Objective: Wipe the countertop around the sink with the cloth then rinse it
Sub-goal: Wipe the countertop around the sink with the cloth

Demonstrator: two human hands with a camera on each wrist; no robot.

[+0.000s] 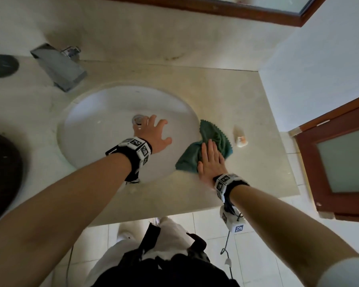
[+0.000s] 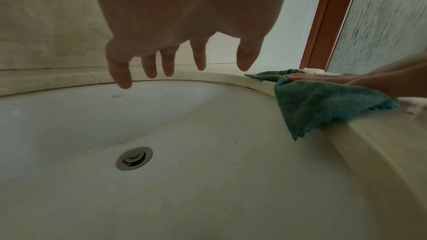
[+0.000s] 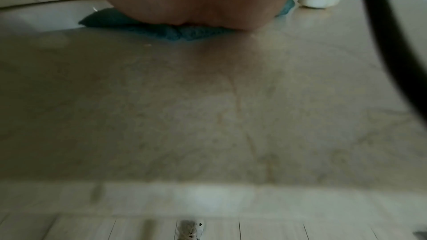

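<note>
A teal cloth lies on the beige countertop at the right rim of the round white sink. One corner of the cloth hangs over the rim into the basin. My right hand presses flat on the cloth with straight fingers; in the right wrist view the palm covers most of the cloth. My left hand hovers over the basin with fingers spread, holding nothing, above the drain.
A square metal faucet stands at the back left of the sink. A small soap piece lies on the counter just right of the cloth. A wood-framed door is to the right, a mirror frame above the backsplash.
</note>
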